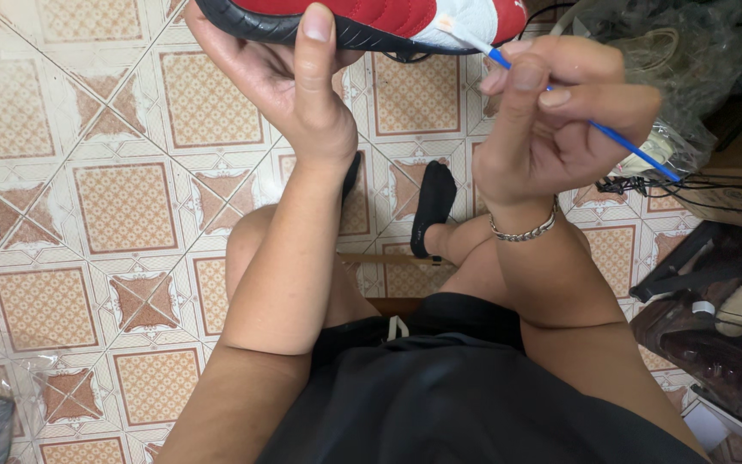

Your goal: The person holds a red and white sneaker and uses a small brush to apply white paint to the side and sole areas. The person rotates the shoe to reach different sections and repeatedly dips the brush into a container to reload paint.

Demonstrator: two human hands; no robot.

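Reaching up from the lap, the left hand (289, 82) cradles a red, white and black shoe (371, 21) at the top edge of the view. Its palm faces up under the black sole, fingers curled around the far side, and the thumb stands straight up against the near edge of the sole. The forearm rises steeply from the knee, wrist bent slightly back.

The right hand (551, 125) sits just right of the shoe, fingers bunched and pinching a thin blue brush (611, 137). Thumb and forefinger press on the handle near its front, the other fingers folded into the palm. The handle slants down to the right past the knuckles; its white tip (461, 33) touches the white patch on the shoe's side. A silver bracelet (523, 230) rings the wrist, and the forearm angles up from the right thigh.

Below, bare knees and black shorts (465, 387) fill the lower view, with a foot in a black sock (433, 206) on the patterned tile floor (122, 206). A crumpled plastic bag (680, 60) lies at upper right.
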